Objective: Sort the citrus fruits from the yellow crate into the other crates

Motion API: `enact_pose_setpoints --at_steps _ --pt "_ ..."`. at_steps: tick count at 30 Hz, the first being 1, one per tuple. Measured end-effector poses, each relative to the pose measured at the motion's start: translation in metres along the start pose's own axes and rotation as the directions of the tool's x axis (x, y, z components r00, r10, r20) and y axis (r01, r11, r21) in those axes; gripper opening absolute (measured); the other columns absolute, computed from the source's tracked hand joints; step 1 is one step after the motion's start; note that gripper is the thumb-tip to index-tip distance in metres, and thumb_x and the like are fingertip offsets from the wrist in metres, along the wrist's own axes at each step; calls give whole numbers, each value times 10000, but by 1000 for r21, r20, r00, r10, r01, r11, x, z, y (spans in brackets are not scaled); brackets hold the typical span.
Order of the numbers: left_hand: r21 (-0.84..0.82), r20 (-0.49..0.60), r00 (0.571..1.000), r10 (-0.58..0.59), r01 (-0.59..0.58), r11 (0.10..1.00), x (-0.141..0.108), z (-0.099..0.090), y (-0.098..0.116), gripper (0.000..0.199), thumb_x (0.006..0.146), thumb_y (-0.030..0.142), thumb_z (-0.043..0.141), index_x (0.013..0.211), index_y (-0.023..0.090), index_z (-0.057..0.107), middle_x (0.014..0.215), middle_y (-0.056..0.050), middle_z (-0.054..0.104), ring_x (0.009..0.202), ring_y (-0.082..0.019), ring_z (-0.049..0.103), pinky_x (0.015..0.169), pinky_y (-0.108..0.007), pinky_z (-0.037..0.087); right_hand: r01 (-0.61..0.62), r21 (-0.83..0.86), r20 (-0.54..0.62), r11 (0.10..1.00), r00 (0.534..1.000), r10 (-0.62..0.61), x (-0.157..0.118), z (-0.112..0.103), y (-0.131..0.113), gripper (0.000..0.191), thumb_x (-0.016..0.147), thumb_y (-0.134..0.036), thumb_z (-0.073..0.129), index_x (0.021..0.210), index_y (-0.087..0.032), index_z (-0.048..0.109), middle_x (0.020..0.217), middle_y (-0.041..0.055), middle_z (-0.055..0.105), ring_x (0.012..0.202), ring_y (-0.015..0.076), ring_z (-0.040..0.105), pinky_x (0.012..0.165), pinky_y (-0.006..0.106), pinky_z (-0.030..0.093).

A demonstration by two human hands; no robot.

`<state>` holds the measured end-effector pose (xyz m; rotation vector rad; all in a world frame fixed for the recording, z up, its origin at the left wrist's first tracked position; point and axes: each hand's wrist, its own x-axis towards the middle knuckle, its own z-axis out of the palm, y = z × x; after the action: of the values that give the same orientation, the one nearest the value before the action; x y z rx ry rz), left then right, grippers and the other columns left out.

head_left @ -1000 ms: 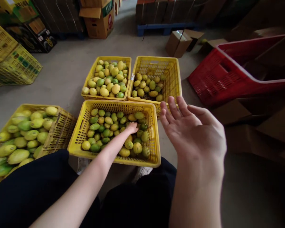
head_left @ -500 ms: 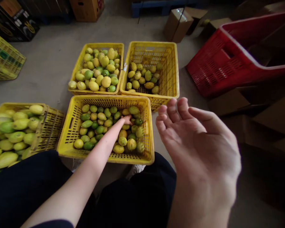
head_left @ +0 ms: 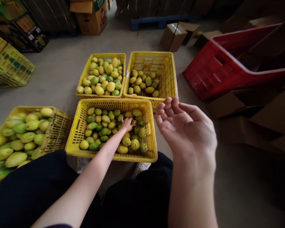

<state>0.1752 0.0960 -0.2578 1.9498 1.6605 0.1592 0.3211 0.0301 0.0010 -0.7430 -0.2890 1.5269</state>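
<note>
Left hand [head_left: 127, 124] rests among lemons [head_left: 135, 144] in near crate [head_left: 72, 143]; grip cannot be determined. Right hand [head_left: 187, 130]: palm up, fingers and thumb apart.

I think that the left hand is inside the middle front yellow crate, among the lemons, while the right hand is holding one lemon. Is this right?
Not quite: the right hand holds no lemon. The head view shows it open and empty, palm showing. The left hand is indeed inside the middle front yellow crate, among the lemons.
</note>
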Motion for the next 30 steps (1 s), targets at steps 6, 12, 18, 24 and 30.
enact_pose_setpoints --at_steps 6,12,18,24,30 --pt "-277 -197 978 -60 3 961 -3 -31 -15 283 846 335 637 1075 170 617 1153 -121 658 1155 -258 533 1137 -515 72 25 -47 -27 999 999 -27 -4 -5 -8 96 714 -189 570 775 -215 640 867 23 668 887 181 657 780 321 562" --pt "-780 -303 948 96 -305 547 -43 -131 13 314 770 418 698 956 171 643 1004 -60 674 970 -204 600 926 -330 430 20 -112 -96 993 995 -31 1 6 9 84 703 -214 597 773 -226 642 888 16 689 846 179 659 688 298 553" --pt "-752 -445 861 246 -508 420 -108 -218 77 354 798 514 657 914 181 669 910 -5 663 932 -161 607 878 -274 460 -74 -174 -53 982 996 66 -4 45 36 78 761 -295 627 789 -224 643 721 -22 660 683 139 624 592 251 522" --pt "-683 -577 809 111 -553 477 -98 -202 75 229 868 410 599 958 201 630 1005 -18 636 1022 -165 581 943 -290 431 -322 -48 47 945 945 325 -6 54 46 231 829 -407 517 832 -210 638 703 15 673 648 162 631 539 276 528" --pt "-781 20 1000 1 15 624 -90 -81 2 183 625 102 762 731 189 642 782 -3 601 931 -207 595 970 -319 418 -267 71 -26 961 963 270 3 36 35 245 806 -411 507 865 -200 616 741 33 681 664 168 632 531 280 543"
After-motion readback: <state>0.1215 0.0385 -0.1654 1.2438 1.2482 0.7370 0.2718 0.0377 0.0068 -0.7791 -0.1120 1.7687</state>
